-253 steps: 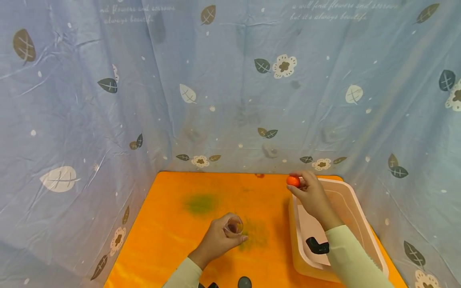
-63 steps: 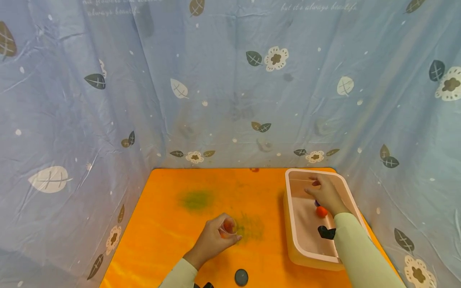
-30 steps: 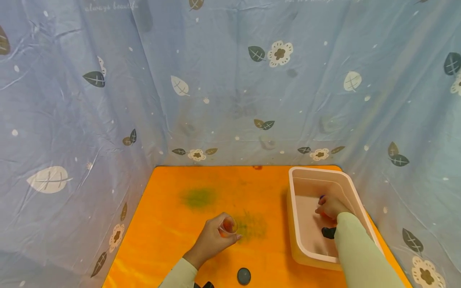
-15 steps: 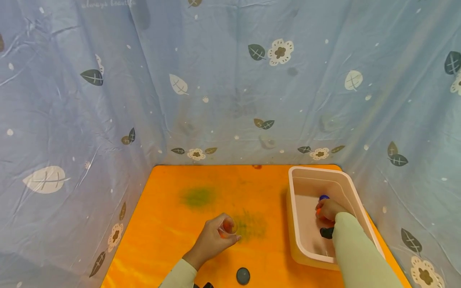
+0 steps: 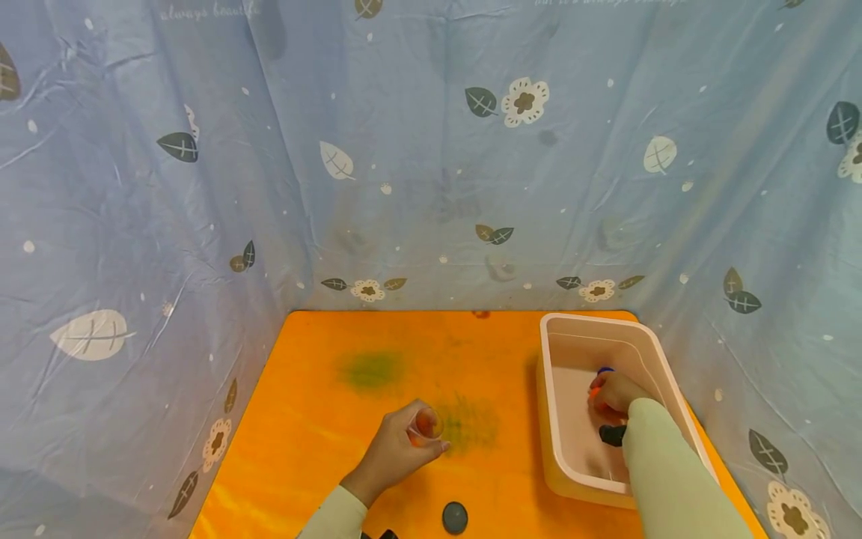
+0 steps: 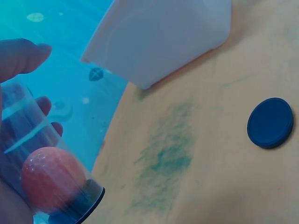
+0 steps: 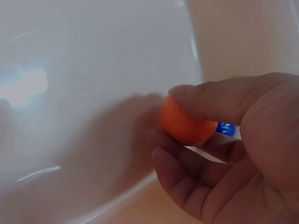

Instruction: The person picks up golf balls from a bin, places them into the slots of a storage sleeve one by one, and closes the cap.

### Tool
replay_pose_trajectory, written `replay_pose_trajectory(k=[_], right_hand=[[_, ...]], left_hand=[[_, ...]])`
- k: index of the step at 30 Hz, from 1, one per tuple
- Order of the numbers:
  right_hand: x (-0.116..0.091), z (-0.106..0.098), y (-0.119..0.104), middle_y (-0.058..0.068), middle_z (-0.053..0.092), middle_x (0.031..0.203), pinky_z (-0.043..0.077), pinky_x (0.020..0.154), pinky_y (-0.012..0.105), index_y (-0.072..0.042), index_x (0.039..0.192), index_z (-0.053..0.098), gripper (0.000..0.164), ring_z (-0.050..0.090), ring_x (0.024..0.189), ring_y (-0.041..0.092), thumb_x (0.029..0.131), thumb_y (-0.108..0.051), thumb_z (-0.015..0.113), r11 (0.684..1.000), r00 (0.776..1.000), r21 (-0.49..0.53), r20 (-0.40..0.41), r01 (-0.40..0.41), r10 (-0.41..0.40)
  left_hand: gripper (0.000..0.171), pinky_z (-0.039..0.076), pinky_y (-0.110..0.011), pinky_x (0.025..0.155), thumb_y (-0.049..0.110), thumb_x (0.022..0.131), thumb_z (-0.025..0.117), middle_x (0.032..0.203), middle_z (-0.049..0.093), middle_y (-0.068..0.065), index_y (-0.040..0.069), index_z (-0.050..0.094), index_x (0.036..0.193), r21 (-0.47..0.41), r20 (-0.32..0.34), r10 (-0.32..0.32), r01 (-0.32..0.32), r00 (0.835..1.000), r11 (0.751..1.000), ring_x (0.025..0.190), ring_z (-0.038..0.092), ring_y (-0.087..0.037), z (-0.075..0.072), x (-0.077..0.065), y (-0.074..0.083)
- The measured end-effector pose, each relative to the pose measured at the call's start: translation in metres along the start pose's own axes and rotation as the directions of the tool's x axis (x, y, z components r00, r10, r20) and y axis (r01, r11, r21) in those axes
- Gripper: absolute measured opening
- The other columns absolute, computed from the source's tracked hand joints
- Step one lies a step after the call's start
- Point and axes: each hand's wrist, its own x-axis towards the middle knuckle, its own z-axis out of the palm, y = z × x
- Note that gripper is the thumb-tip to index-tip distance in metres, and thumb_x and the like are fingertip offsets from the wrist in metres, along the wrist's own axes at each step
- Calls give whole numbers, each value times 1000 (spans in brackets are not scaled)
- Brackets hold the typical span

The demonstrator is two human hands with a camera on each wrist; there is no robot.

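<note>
My left hand point(image 5: 390, 453) grips a clear plastic tube point(image 5: 431, 424) above the middle of the table. In the left wrist view an orange ball point(image 6: 52, 177) sits inside the tube, low down by its dark base point(image 6: 88, 205). My right hand point(image 5: 621, 393) is down inside the pale pink bin point(image 5: 554, 449) on the right. Its thumb and fingers pinch a second orange ball point(image 7: 184, 123), partly covered by the hand in the head view. Just behind this ball, a small blue object point(image 5: 605, 370) shows, mostly hidden by the hand.
A dark round disc like a lid point(image 5: 454, 517) lies on the orange tabletop point(image 5: 316, 449) near the front edge. Patterned blue curtains point(image 5: 417, 150) close off the back and both sides. The bin's raised walls surround the right hand.
Earlier the right hand held an orange ball outside the bin and the tube looked empty. A ball then shows in the tube, and the right hand has lowered into the bin onto another ball.
</note>
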Motion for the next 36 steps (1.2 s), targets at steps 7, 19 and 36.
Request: replay_pose_trajectory(k=[7, 19, 36], right_hand=[[4, -8, -2, 5, 58, 74, 45, 59, 28, 11, 107, 62, 29, 55, 63, 20, 80, 5, 68, 993, 993, 28, -33, 117, -116], [-4, -15, -33, 19, 63, 102, 61, 72, 36, 22, 133, 47, 42, 66, 77, 28, 97, 10, 67, 975, 981, 156, -137, 156, -135], [-18, -15, -52, 24, 64, 112, 54, 66, 30, 17, 147, 47, 47, 62, 79, 24, 104, 6, 62, 941, 952, 209, -206, 267, -224]], left_hand=[[30, 60, -36, 79, 27, 97, 89, 98, 68, 3, 13, 65, 109, 29, -10, 10, -9, 1000, 1000, 90, 68, -18, -1, -2, 3], [28, 60, -36, 78, 23, 97, 88, 102, 70, -4, 13, 66, 111, -1, 1, 12, -12, 1000, 1000, 91, 69, -18, 1, -4, 5], [27, 62, -36, 77, 27, 98, 87, 102, 72, -3, 21, 65, 111, 4, 20, 23, -23, 1000, 1000, 87, 73, -17, 3, -4, 4]])
